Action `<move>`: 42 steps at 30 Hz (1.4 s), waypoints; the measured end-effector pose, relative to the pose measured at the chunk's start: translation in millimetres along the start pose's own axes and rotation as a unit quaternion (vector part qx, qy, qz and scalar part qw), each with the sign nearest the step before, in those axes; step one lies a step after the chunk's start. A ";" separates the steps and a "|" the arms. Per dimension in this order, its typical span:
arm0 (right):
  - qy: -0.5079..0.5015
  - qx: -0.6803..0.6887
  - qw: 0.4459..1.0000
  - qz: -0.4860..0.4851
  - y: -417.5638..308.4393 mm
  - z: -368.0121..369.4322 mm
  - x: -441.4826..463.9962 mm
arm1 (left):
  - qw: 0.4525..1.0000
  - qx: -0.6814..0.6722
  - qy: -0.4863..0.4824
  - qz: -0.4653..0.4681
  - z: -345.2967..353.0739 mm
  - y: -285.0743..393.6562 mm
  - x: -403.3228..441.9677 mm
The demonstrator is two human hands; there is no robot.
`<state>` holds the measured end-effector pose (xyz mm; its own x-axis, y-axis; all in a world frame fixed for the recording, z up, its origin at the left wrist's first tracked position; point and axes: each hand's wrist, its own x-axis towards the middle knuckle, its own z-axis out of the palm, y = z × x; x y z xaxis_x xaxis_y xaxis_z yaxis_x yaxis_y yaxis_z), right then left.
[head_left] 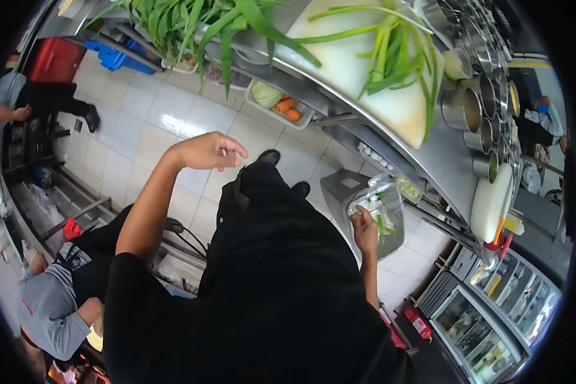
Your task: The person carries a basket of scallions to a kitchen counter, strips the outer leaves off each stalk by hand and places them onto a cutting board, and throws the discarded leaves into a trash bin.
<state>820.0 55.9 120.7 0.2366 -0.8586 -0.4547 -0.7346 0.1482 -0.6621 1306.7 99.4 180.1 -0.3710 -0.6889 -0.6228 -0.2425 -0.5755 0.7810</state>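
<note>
My left hand (212, 152) hangs in the air over the tiled floor, fingers loosely bent and apart, holding nothing. At the lower right, my right hand (365, 229) is over a grey bin (393, 246) lined with clear plastic, which holds green and white vegetable scraps (383, 221). Its fingers point down toward the scraps, and what they hold, if anything, is hidden. Long green onion stalks (390, 54) lie on a white cutting board (339, 54) on the steel counter. More leafy greens (198, 19) hang over the counter's edge.
Metal pots (462, 110) line the counter at right. Under it sit a basket of cabbage and carrots (281, 105) and a tray of eggs (372, 153). Co-workers stand at far left, lower left (48, 313) and far right. A glass-door fridge (477, 333) is lower right.
</note>
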 end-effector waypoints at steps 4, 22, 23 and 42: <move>-0.021 -0.019 0.998 -0.062 -61.9 24.6 29.6 | 0.994 -0.085 -0.065 0.031 11.6 -22.9 3.6; -0.203 0.109 0.973 0.013 -130.2 44.0 -25.2 | 0.961 0.140 -0.171 0.167 56.9 21.9 42.2; -0.217 0.197 0.948 0.123 -128.3 41.8 -27.9 | 0.960 0.125 -0.196 0.157 60.3 23.3 45.7; -0.362 0.265 0.891 -0.076 -79.7 39.1 -9.5 | 0.871 0.405 -0.224 0.168 132.6 66.9 63.0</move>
<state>901.2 71.4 154.5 0.7959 -0.3763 -0.4742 -0.3016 0.4328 -0.8496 1148.2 76.0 199.3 -0.8108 -0.4136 -0.4141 -0.5382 0.2489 0.8052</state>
